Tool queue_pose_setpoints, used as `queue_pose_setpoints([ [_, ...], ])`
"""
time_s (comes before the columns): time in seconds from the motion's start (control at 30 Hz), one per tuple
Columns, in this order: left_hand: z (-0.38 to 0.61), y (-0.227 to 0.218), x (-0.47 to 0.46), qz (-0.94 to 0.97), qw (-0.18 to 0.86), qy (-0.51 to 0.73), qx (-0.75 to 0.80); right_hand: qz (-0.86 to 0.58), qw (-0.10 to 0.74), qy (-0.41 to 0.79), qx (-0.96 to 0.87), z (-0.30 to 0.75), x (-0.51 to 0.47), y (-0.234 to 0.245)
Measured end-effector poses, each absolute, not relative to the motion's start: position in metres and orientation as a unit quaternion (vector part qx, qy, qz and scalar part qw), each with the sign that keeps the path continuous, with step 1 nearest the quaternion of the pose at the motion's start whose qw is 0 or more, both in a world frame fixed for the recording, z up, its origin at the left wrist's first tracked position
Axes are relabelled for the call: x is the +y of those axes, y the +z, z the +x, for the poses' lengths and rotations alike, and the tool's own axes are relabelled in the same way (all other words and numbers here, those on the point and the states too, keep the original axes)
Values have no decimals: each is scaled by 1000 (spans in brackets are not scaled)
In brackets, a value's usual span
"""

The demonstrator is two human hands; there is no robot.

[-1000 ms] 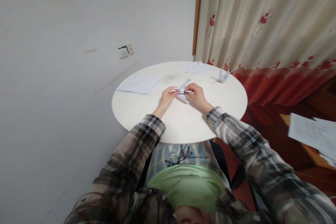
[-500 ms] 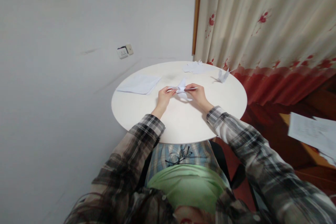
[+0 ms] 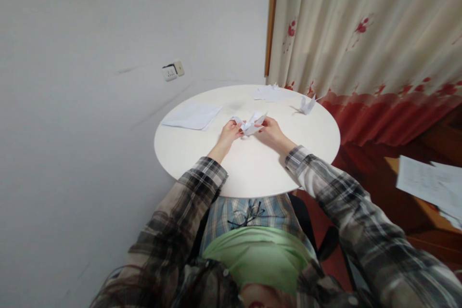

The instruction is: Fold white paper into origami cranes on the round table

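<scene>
Between my two hands, just over the middle of the round white table (image 3: pixel 249 173), is a white folded paper crane (image 3: pixel 250 126) with its flaps spread. My left hand (image 3: pixel 230 134) grips its left end, fingers closed on the paper. On the other side my right hand (image 3: pixel 270 130) pinches the right end between thumb and fingers. Some fingertips are hidden behind the folds. A second paper crane (image 3: pixel 306 105) stands on the table to the far right, apart from both hands.
A stack of white paper (image 3: pixel 193 115) lies at the table's left. More paper pieces (image 3: pixel 266 93) lie at the back edge. The wall with a socket (image 3: pixel 169 73) borders the left, a curtain (image 3: pixel 361 57) the right. Written sheets (image 3: pixel 426 180) lie on furniture at right.
The paper crane in my hands has turned and tilted, so its pointed flaps now stand up to left and right. Both hands have shifted slightly and keep hold of it.
</scene>
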State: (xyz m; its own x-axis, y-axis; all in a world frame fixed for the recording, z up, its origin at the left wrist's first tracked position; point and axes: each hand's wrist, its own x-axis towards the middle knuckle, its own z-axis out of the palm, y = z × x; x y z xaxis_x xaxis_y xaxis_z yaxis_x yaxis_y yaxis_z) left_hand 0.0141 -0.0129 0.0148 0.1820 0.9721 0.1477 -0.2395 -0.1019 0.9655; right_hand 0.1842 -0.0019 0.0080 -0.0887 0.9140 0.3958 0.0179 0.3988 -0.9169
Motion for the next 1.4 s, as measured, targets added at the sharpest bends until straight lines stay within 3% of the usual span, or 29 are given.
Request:
queue_pose_setpoints([
  [0.87,14,17,-17,494,559,556,368,-360,492,467,-641,178,-14,16],
  [1.4,17,16,-17,508,575,534,356,-395,544,318,-669,180,-5,1],
])
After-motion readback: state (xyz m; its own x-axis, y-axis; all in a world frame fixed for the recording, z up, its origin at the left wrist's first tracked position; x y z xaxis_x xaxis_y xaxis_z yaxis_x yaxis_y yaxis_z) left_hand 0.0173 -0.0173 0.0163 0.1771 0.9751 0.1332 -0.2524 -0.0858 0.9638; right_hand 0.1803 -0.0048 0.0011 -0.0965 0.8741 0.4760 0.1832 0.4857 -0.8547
